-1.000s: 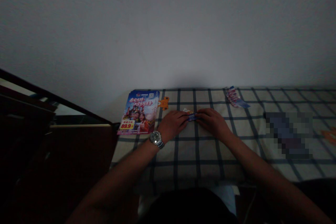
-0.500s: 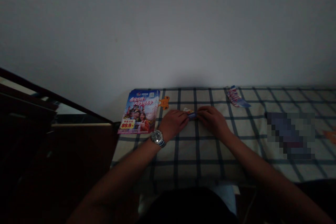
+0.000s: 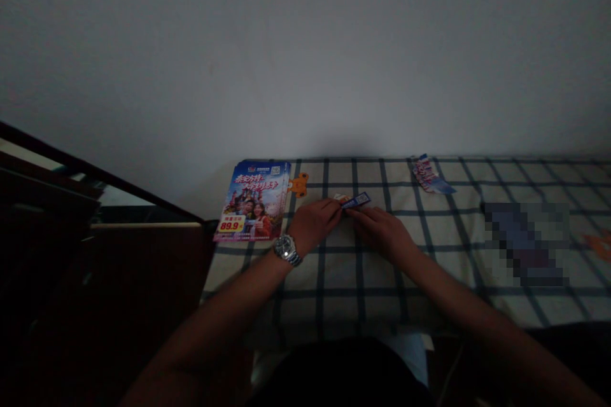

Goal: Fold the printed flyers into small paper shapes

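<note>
A small folded paper flyer (image 3: 359,200), dark blue with a QR code showing, lies between my hands over the checked cloth. My left hand (image 3: 315,224), with a metal watch (image 3: 286,248) on its wrist, pinches the flyer's left part. Fingers of my right hand (image 3: 382,233) press at its lower edge, close to the left fingertips. A bit of white and orange print shows behind the left fingers. To the left lies a stack of printed flyers (image 3: 252,200), blue on top with a yellow price box.
A crumpled or folded flyer piece (image 3: 431,175) lies near the wall, back right. A pixelated dark object (image 3: 522,245) rests on the right of the checked cloth (image 3: 296,296). The wall (image 3: 305,63) rises directly behind.
My right hand has shifted slightly left and toward me along the flyer. The flyer's right end, with the QR code, now shows and angles upward to the right.
</note>
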A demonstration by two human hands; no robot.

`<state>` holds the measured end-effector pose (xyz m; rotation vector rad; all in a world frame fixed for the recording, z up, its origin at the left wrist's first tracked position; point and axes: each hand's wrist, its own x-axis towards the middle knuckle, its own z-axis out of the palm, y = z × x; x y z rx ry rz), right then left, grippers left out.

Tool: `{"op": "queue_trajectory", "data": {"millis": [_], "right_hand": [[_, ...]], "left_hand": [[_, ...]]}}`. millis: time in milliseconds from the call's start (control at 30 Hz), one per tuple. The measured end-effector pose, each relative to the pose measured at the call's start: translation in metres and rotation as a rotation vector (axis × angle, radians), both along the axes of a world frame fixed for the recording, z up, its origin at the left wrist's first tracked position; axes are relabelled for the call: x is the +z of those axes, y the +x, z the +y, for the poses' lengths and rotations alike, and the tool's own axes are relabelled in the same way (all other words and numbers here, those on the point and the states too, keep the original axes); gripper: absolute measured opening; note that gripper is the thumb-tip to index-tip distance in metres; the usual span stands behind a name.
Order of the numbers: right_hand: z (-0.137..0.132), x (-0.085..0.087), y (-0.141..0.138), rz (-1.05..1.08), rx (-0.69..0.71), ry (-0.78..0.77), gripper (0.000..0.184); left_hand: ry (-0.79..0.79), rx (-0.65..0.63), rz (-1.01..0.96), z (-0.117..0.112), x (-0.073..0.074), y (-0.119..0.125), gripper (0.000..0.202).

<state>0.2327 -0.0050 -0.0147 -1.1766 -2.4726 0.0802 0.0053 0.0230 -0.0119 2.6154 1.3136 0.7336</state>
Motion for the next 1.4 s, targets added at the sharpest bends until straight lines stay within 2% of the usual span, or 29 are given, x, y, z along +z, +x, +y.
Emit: {"op": "queue_trajectory", "data": {"millis": [367, 600, 767, 867, 967, 1100, 1233, 1400], "right_hand": [[0.011, 0.013, -0.017, 0.025, 0.011, -0.058, 0.043], [0.018, 0.019, -0.018, 0.01, 0.022, -0.051, 0.027], [0.018, 0.022, -0.02, 0.0, 0.029, -0.047, 0.034], [0.019, 0.023, -0.021, 0.027, 0.042, -0.053, 0.031], [0.021, 0.026, -0.02, 0.035, 0.051, -0.055, 0.027], [0.023, 0.03, -0.019, 0.008, 0.069, -0.049, 0.024], [0.024, 0.03, -0.016, -0.018, 0.083, -0.044, 0.026], [0.025, 0.029, -0.012, -0.025, 0.11, -0.066, 0.029]], "left_hand": [[-0.042, -0.005, -0.099, 0.001, 0.003, -0.001, 0.017], [-0.06, 0.057, -0.187, 0.001, 0.013, -0.001, 0.009], [-0.063, 0.055, -0.213, 0.001, 0.015, -0.001, 0.006], [-0.082, 0.053, -0.23, 0.0, 0.017, -0.001, 0.005], [-0.096, 0.05, -0.201, -0.002, 0.018, -0.001, 0.011], [-0.094, -0.016, -0.111, -0.002, 0.02, -0.005, 0.019], [-0.069, -0.053, -0.084, 0.001, 0.022, -0.008, 0.017], [-0.071, -0.04, -0.024, 0.002, 0.024, -0.01, 0.017]]}}
